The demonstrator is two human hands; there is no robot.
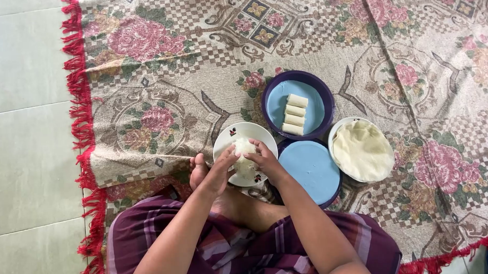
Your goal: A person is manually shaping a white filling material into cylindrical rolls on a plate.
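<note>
Here we see left hand (219, 173) and right hand (265, 159) pinching pale wrapper (244, 150) from both sides over white plate (228, 138), fingers closed on it.

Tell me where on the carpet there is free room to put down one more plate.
The carpet is bare left of the white plate, out to the red fringe, and beyond the purple tray of rolls. It is crowded around both hands: white plate, purple tray, blue lid and plate of wrappers sit almost touching.
</note>
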